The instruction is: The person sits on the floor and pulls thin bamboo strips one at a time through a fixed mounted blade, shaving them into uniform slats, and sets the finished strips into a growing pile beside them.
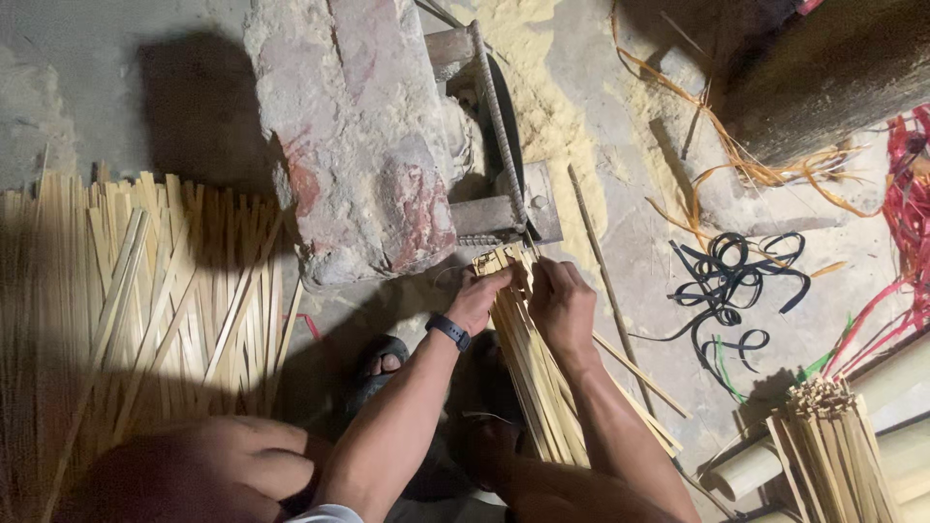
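A bundle of thin pale bamboo strips (533, 378) lies between my knees, its far end up against a metal blade fixture (504, 145) set beside a large stone block (358, 136). My left hand (480, 295), with a dark band on the wrist, grips the top of the strips from the left. On the right side of the same end, my right hand (560, 302) is closed around the strips. Both hands meet at the strip tips just below the blade's base.
A wide pile of split bamboo strips (145, 300) covers the floor at left. A tied bundle of sticks (823, 446) stands at lower right. Black straps (731, 281), orange and red strips (906, 194) and sawdust (552, 107) lie on the concrete. My sandalled foot (383, 363) rests below the stone.
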Demonstrator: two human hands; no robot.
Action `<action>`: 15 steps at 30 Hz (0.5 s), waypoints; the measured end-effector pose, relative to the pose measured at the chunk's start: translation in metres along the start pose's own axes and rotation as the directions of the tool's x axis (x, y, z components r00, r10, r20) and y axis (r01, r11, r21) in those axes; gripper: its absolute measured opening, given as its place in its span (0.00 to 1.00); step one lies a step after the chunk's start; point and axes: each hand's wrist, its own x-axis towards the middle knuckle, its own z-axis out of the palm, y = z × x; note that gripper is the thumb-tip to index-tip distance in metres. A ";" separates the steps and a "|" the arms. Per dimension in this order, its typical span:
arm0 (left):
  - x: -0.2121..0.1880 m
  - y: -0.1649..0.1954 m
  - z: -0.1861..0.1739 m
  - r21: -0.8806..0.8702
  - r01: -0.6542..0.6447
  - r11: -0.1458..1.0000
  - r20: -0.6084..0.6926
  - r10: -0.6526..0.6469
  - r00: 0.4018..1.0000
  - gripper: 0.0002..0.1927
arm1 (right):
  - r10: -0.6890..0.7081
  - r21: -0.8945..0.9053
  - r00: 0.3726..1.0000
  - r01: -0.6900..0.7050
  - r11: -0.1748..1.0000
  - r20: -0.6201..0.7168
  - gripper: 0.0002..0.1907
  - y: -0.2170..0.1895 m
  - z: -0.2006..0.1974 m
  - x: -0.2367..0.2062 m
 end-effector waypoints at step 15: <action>-0.005 0.006 0.014 0.033 -0.162 0.986 -0.017 0.162 0.987 0.53 | 0.099 -0.008 0.989 -0.098 0.995 0.106 0.08 -0.001 -0.028 -0.027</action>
